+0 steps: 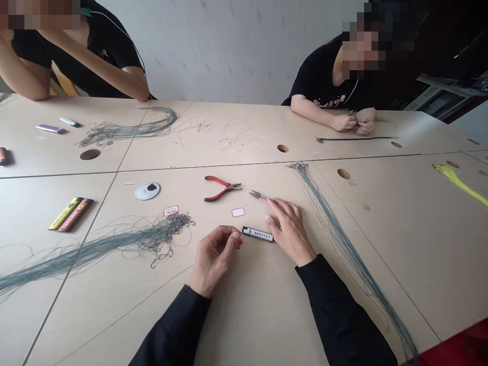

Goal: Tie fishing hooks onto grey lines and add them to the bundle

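Observation:
My left hand is closed in a pinch, thumb against index finger, above the table. A thin fishing line runs from beneath it toward the lower left; the pinched end is too small to make out. My right hand lies over the handles of small thread snips, its fingers on them and the blades pointing left. Between the hands lies a black and white lighter marked BENTTEY. Red-handled pliers rest open beyond. Left of my hands spreads a bundle of fishing hooks on grey-green lines.
Another hooked line bundle stretches down the right side. Two boxes, a white disc and a red-edged label lie on the table. Round holes pierce it. Two people sit opposite; one person's hands are together.

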Tool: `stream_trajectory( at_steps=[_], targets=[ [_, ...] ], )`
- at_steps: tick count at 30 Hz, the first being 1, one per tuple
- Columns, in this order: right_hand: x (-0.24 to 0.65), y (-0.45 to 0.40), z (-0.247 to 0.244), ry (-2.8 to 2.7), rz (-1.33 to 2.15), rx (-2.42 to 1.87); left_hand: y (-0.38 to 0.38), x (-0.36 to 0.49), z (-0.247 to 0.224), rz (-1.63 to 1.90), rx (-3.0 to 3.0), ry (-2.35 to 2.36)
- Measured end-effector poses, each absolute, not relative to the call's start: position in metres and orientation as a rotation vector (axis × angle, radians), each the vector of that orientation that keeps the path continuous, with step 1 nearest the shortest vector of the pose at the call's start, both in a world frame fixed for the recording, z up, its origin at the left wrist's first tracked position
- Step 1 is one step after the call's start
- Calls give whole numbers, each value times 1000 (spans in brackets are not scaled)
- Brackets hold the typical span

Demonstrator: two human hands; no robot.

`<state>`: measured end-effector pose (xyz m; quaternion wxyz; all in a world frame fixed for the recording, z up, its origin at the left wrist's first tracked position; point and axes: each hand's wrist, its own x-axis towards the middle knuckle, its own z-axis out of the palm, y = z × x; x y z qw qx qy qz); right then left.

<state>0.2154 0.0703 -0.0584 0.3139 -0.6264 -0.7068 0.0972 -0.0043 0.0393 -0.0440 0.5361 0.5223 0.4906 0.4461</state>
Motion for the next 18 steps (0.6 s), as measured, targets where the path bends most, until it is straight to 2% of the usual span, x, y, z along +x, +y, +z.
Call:
stream_trajectory(
  at_steps=[11,18],
  targets=[
    [208,64,-56,-1603,322,-1784,38,-3,-42,1061,1201,1176],
    [184,48,-24,-1465,640,-1636,39,-2,-40,1075,1175,1170]
  ],
)
